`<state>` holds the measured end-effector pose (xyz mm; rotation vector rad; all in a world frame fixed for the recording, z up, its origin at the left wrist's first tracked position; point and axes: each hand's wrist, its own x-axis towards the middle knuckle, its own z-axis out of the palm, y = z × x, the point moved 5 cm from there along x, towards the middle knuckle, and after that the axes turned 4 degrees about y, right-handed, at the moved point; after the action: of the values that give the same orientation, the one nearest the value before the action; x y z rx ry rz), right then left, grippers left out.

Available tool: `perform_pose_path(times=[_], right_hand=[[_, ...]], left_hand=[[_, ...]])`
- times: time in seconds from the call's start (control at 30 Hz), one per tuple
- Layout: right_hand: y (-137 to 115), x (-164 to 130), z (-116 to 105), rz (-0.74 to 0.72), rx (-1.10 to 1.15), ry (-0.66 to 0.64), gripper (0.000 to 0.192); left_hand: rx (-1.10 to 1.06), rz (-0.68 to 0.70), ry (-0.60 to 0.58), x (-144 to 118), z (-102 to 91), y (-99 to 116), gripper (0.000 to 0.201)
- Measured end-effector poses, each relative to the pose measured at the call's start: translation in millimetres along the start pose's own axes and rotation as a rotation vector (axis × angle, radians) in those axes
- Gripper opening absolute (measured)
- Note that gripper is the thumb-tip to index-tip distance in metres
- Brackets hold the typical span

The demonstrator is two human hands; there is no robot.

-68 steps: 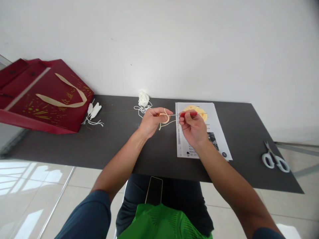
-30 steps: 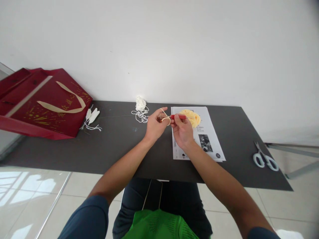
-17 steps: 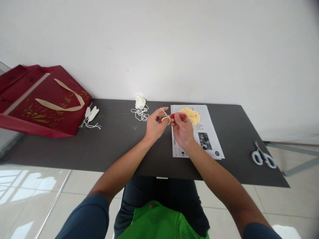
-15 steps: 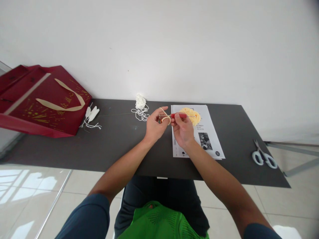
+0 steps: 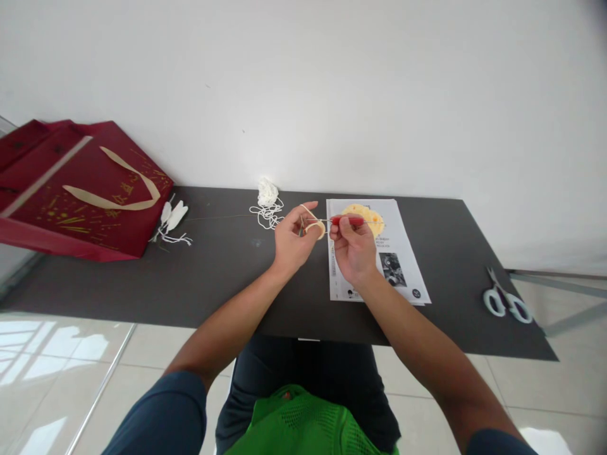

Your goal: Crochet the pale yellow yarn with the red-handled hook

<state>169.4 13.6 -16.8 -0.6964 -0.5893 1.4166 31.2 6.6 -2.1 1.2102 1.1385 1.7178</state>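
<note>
My left hand (image 5: 293,240) pinches a small loop of cream yarn (image 5: 315,228) above the dark table (image 5: 213,278), with the index finger stretched out. My right hand (image 5: 351,249) grips a red-handled crochet hook (image 5: 348,220), whose thin metal tip points left into the yarn loop. The two hands are close together, almost touching. A yellow ball of yarn (image 5: 366,216) lies on a printed paper sheet (image 5: 379,265) just behind my right hand.
A tangle of white yarn (image 5: 267,197) sits near the wall. White feather-like pieces (image 5: 173,221) lie beside a red gift bag (image 5: 80,189) at the left. White-handled scissors (image 5: 505,301) rest at the table's right edge. A white wall stands behind the table.
The hands drew close together since the earliest frame. In the last half second my right hand shifted slightly right with the hook, stretching the yarn a little.
</note>
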Motion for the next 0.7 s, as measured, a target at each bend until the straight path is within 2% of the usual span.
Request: perform_pose_path(times=[0.5,0.7], right_hand=[[-19,1,-2,-0.230,-0.136,-0.042,0.026],[-19,-1,0,-0.261,-0.176,-0.033,0.027]], left_hand=[[-0.022,-0.021,0.057,2,-3.4,2,0.036],[-0.012,-0.020,0.064,1,-5.0,2,0.037]])
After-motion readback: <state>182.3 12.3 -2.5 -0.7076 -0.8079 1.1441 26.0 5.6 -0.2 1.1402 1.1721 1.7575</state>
